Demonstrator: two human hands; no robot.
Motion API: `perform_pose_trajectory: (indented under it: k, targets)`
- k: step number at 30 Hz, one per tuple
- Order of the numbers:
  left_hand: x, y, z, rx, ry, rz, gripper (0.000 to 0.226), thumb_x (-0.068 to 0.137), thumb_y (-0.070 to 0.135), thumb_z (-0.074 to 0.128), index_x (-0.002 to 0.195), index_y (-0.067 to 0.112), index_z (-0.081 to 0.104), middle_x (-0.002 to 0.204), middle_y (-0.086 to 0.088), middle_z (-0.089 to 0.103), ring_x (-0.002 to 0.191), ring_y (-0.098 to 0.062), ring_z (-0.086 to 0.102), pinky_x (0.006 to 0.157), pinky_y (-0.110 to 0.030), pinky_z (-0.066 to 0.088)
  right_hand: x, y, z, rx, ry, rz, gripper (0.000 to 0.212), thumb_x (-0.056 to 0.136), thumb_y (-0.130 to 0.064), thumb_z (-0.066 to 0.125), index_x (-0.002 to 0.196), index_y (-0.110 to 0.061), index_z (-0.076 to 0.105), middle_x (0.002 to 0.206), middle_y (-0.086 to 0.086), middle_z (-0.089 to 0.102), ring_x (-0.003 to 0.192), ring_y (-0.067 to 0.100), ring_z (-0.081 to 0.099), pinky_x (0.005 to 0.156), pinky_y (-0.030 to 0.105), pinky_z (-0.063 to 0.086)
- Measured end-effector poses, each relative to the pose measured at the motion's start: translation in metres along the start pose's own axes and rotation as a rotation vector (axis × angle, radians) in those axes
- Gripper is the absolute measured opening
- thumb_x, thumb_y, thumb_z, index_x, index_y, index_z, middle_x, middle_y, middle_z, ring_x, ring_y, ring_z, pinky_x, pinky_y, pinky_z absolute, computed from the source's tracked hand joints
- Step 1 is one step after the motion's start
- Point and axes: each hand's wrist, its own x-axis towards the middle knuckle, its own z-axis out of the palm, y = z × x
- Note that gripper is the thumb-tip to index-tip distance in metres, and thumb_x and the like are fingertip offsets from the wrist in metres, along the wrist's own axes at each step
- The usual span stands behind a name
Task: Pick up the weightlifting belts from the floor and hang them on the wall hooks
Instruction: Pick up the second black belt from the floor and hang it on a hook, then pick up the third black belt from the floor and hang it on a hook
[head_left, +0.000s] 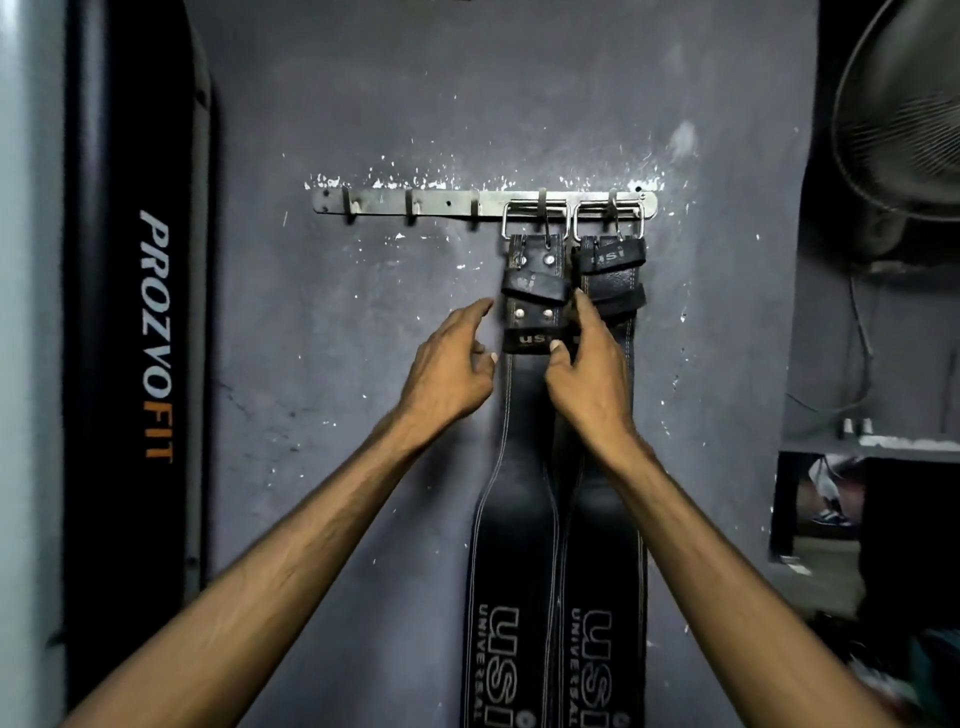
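Observation:
Two black leather weightlifting belts hang side by side by their buckles from the two right-hand hooks of a metal hook rail (395, 201) on the grey wall. The left belt (514, 545) carries white USI lettering, as does the right belt (608, 561). My left hand (449, 366) is beside the left belt's left edge, fingers spread, touching or nearly touching it. My right hand (587, 369) rests on the left belt's strap near its lower loop, thumb and fingers pinching its right edge, partly covering the right belt.
Three bare hooks remain on the rail's left part. A tall black PROZVOFIT punching bag (140, 332) stands at the left. A fan (904, 119) hangs at the upper right, above a shelf (883, 444) and dark clutter.

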Motion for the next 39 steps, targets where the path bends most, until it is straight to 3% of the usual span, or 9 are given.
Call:
perform_pose_trajectory:
  k: [8,17,22,26,28,30,32,35,39]
  targets:
    - [-0.115,-0.018,-0.043,-0.058,-0.174,-0.042,0.059,0.088,0.014,0.065,0.143,0.021,0.045,0.140,0.001,0.053,0.103,-0.013,0.062,0.088,-0.028,0.051,-0.111,-0.027,-0.016,-0.073,-0.057,0.121,0.060,0.091,-0.012,0.063,0.148,-0.020,0.047,0.141,0.003,0.060,0.113,0.019,0.063,0.103,0.033,0.050]
    - [-0.279,-0.047,-0.044,-0.089,-0.381,-0.187,0.056,0.088,0.015,0.065,0.142,0.021,0.047,0.136,0.000,0.056,0.105,-0.014,0.060,0.088,-0.033,0.054,-0.253,-0.009,-0.022,-0.082,-0.264,0.274,0.047,0.091,-0.012,0.068,0.135,-0.019,0.057,0.132,-0.003,0.063,0.086,0.007,0.065,0.089,0.032,0.057]
    - [-0.405,-0.060,-0.020,-0.067,-0.511,-0.375,0.052,0.087,0.014,0.068,0.137,0.015,0.053,0.129,-0.005,0.061,0.099,-0.020,0.063,0.084,-0.037,0.055,-0.364,0.043,-0.021,-0.069,-0.448,0.442,0.038,0.091,-0.008,0.068,0.128,-0.014,0.062,0.122,-0.002,0.067,0.078,0.012,0.066,0.074,0.012,0.052]
    - [-0.516,-0.068,0.006,-0.057,-0.620,-0.610,0.051,0.083,0.008,0.069,0.132,0.014,0.058,0.124,-0.005,0.064,0.092,-0.021,0.065,0.081,-0.032,0.055,-0.476,0.092,-0.017,-0.049,-0.558,0.620,0.032,0.089,-0.006,0.065,0.120,-0.012,0.066,0.107,0.002,0.072,0.082,0.020,0.069,0.084,0.033,0.056]
    - [-0.581,-0.075,0.018,-0.020,-0.713,-0.717,0.052,0.081,0.005,0.067,0.132,0.013,0.058,0.115,-0.003,0.064,0.088,-0.018,0.063,0.085,-0.018,0.045,-0.539,0.115,-0.014,-0.056,-0.644,0.715,0.031,0.089,-0.007,0.065,0.119,-0.013,0.066,0.110,0.003,0.074,0.083,0.022,0.070,0.086,0.033,0.056]
    - [-0.645,-0.079,0.025,-0.052,-0.781,-0.856,0.051,0.080,0.006,0.065,0.130,0.012,0.058,0.105,-0.002,0.063,0.087,-0.018,0.063,0.087,-0.020,0.046,-0.604,0.133,-0.011,-0.041,-0.734,0.801,0.029,0.090,-0.006,0.066,0.118,-0.012,0.066,0.116,0.003,0.073,0.084,0.019,0.068,0.087,0.033,0.055]
    - [-0.709,-0.085,0.029,-0.084,-0.808,-0.996,0.048,0.082,0.006,0.065,0.129,0.010,0.059,0.110,-0.006,0.066,0.094,-0.024,0.067,0.083,-0.028,0.053,-0.666,0.146,-0.007,-0.026,-0.785,0.863,0.027,0.088,-0.002,0.066,0.114,-0.010,0.068,0.113,0.005,0.074,0.089,0.017,0.068,0.085,0.023,0.054]
    - [-0.816,-0.101,0.033,-0.064,-0.883,-1.114,0.044,0.083,0.009,0.067,0.127,0.007,0.059,0.115,-0.011,0.068,0.091,-0.027,0.068,0.071,-0.024,0.051,-0.767,0.162,0.002,-0.005,-0.877,0.975,0.025,0.089,-0.002,0.066,0.112,-0.011,0.069,0.108,0.004,0.075,0.087,0.013,0.069,0.073,0.000,0.044]
    - [-0.949,-0.126,0.041,-0.029,-0.991,-1.167,0.041,0.081,0.004,0.069,0.120,0.017,0.063,0.111,0.004,0.070,0.086,-0.016,0.069,0.068,-0.019,0.050,-0.900,0.181,0.017,-0.004,-0.942,1.127,0.022,0.090,-0.001,0.066,0.111,-0.008,0.070,0.104,0.006,0.074,0.075,-0.004,0.062,0.069,-0.002,0.044]
